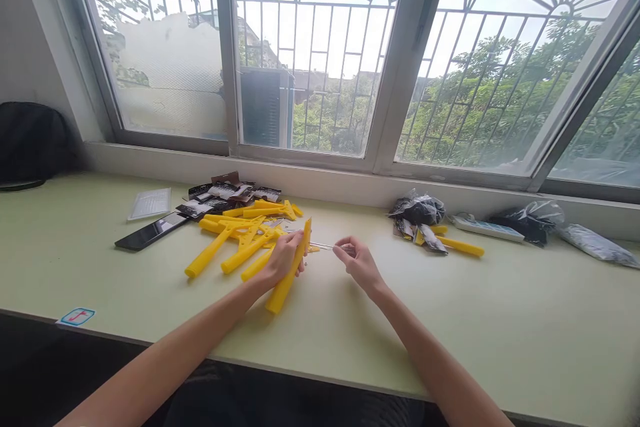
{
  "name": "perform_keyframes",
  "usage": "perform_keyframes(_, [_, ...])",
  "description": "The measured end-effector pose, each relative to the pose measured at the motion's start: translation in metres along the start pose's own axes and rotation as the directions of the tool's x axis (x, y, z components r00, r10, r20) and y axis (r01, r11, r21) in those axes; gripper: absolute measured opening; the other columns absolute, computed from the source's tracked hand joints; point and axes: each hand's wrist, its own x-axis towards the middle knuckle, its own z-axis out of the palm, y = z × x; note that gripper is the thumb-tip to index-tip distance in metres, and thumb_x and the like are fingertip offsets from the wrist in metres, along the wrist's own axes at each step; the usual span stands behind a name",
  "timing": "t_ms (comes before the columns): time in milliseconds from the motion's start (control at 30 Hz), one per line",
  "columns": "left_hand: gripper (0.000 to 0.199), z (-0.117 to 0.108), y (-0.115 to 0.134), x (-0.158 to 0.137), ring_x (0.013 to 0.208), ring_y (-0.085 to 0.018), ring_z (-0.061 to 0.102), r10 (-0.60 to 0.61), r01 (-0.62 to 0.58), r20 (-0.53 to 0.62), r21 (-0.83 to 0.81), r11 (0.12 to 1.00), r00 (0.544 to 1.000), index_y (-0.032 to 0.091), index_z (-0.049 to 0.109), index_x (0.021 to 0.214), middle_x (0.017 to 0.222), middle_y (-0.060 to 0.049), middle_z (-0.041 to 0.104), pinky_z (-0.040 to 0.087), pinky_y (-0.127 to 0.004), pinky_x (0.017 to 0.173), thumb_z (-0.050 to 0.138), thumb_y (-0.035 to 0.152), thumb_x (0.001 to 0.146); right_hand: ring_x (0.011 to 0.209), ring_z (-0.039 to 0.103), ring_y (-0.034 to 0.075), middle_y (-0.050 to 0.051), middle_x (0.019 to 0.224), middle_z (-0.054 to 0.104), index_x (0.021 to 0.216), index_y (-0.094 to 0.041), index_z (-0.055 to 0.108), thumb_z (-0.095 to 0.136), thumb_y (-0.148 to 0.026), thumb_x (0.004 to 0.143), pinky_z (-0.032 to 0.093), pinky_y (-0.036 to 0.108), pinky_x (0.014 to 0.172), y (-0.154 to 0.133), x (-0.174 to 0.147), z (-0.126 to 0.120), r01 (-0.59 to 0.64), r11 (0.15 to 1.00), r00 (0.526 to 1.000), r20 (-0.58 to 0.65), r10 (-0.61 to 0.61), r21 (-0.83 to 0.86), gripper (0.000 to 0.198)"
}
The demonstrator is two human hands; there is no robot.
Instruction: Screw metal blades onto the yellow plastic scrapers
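My left hand [285, 258] is closed around a yellow plastic tool [285, 289] with a round tubular handle and a flat head, which looks like a scraper. The tool is tilted, its handle end toward me. Between the fingertips of my right hand [361, 265] is a thin metal rod [323, 245], perhaps a screwdriver shaft; its grip end is hidden in the fingers. The rod's far end reaches the head of the yellow tool. Just left of my left hand lies a pile of several similar yellow tools [213, 250]. Tiny dark parts lie on the table near that hand.
Small dark packets [233, 192] are heaped behind the pile, with a black phone [150, 231] and a clear plastic case [150, 203] to their left. Farther right are bagged black items [417, 207], another yellow tool [463, 246] and a white flat box [487, 227]. Windows rise behind the table [500, 320].
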Motion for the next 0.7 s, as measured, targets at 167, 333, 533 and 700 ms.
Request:
perform_keyframes(167, [0.04,0.0005,0.0,-0.0003,0.039,-0.01,0.053,0.021,-0.021,0.023,-0.002,1.0,1.0,0.019,0.051,0.086,0.073,0.0,0.059,0.04,-0.024,0.036,0.047,0.058,0.093,0.052,0.036,0.013,-0.003,0.054,0.041,0.06,-0.019,0.06,0.054,-0.075,0.082,0.03,0.028,0.053,0.004,-0.0006,0.0008,-0.017,0.993,1.0,0.014,0.019,-0.12,0.06])
perform_keyframes(333, [0.038,0.0002,-0.0006,0.0009,0.039,-0.01,0.052,-0.007,0.007,0.016,0.002,1.0,1.0,0.019,0.05,0.084,0.072,0.0,0.058,0.038,-0.023,0.036,0.047,0.056,0.094,0.063,0.05,0.016,0.0,0.069,0.058,0.078,-0.02,0.062,0.068,-0.062,0.078,0.038,0.027,0.059,0.0057,0.0016,0.0018,0.121,0.993,0.993,-0.015,-0.121,-0.006,0.043])
perform_keyframes(533, [0.034,-0.003,-0.0051,0.0001,0.046,-0.012,0.054,0.037,-0.037,0.058,0.0,0.999,0.998,0.021,0.057,0.088,0.069,-0.002,0.061,0.041,-0.024,0.042,0.051,0.054,0.093,0.054,0.041,0.014,0.0,0.056,0.048,0.063,-0.018,0.064,0.051,-0.071,0.086,0.031,0.029,0.055,0.0063,0.001,0.002,0.016,0.988,1.0,-0.001,-0.016,-0.155,0.059])
perform_keyframes(700, [0.041,-0.0028,-0.0064,0.0026,0.043,-0.012,0.053,-0.005,0.005,0.035,0.006,1.0,0.999,0.019,0.06,0.105,0.068,-0.001,0.06,0.04,-0.023,0.038,0.051,0.056,0.091,0.058,0.044,0.015,-0.001,0.061,0.052,0.072,-0.019,0.063,0.061,-0.066,0.082,0.034,0.028,0.056,0.0044,0.0009,0.0008,0.121,0.99,0.992,-0.013,-0.122,-0.068,0.047])
